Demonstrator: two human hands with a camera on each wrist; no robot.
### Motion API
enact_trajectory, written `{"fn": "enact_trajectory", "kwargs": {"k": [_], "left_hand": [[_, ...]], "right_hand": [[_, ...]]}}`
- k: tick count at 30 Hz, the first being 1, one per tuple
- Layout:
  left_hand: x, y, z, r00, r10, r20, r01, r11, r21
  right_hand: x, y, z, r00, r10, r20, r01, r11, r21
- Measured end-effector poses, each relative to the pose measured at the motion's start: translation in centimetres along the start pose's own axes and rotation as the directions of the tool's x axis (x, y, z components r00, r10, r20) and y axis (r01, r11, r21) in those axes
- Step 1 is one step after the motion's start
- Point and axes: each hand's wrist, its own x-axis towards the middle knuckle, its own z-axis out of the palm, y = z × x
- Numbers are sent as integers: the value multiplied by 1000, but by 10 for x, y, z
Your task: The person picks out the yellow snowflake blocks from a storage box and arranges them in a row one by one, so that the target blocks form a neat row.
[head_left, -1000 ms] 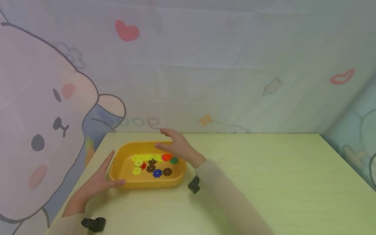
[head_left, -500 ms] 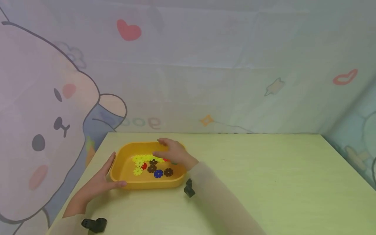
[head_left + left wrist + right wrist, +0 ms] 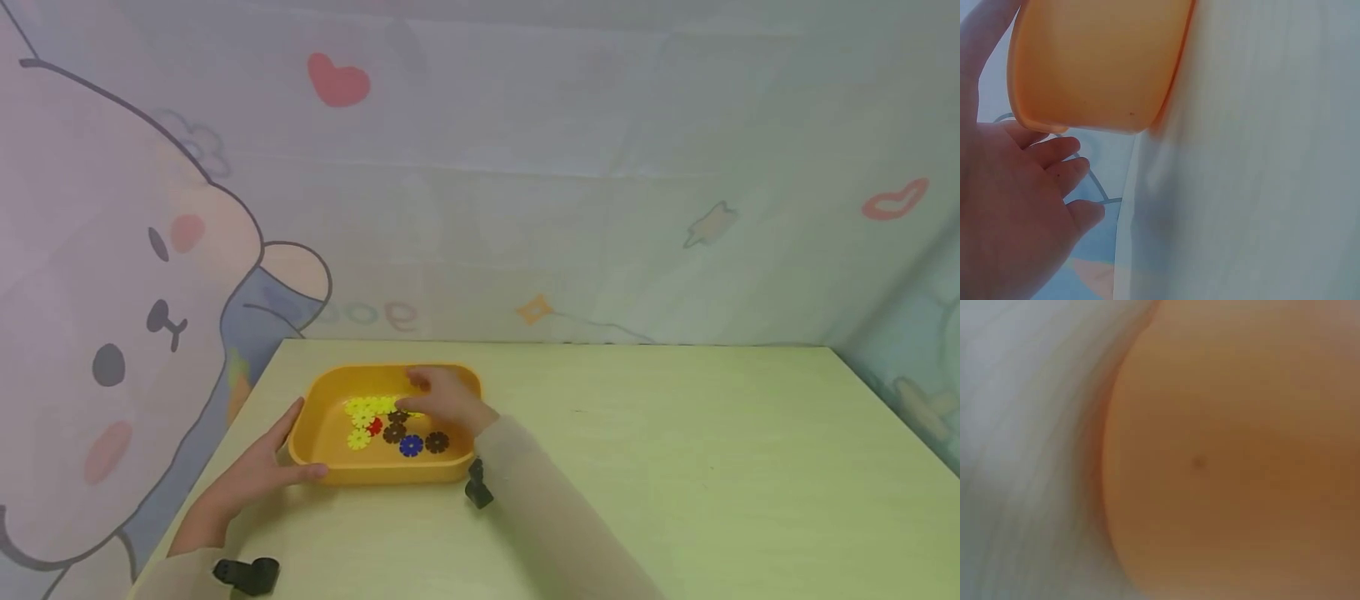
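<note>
– Where is the tray (image 3: 386, 476)?
– On the bench (image 3: 675, 450), in the lower left of the head view, sitting flat
– What's in it?
– Notched discs. Yellow pieces (image 3: 363, 417) bunch at the left and back, a red piece (image 3: 376, 427) shows beside them, brown pieces (image 3: 437, 442) lie at the middle and right, and a blue piece (image 3: 411, 446) lies near the front wall
– And the left hand (image 3: 258, 467)?
– At the tray's left end, thumb along the front corner of the rim, index finger up the left side, so thumb and fingers are spread with the corner between them. In the left wrist view the other fingers bend loosely beside the end wall
– The right hand (image 3: 448, 398)?
– Inside the right half of the tray, thumb and index finger spread apart, tips pointing left, the thumb next to the yellow pieces. Whether it touches one, I can't tell; the right wrist view is blurred and shows mostly orange tray wall
– Behind all that?
– A printed backdrop (image 3: 562, 125), with a big bear (image 3: 60, 250) at left and a red heart (image 3: 337, 81) at upper left
</note>
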Motion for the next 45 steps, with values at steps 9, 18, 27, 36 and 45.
{"fn": "enact_trajectory", "kwargs": {"k": [9, 18, 27, 36, 45], "left_hand": [[-6, 6, 1, 998, -64, 8, 64, 998, 24], [-8, 0, 0, 998, -54, 11, 53, 998, 19], [-2, 0, 1, 999, -42, 15, 41, 999, 19], [1, 1, 2, 999, -46, 15, 45, 999, 29], [3, -1, 2, 999, -38, 17, 38, 999, 15]], "right_hand": [[3, -2, 11, 999, 49, 19, -48, 996, -78], [6, -2, 15, 998, 56, 25, -51, 985, -167], [8, 3, 16, 997, 75, -4, -73, 956, -286], [11, 5, 16, 998, 59, -14, -60, 913, -404], [10, 4, 16, 998, 60, -10, -58, 897, -438]]}}
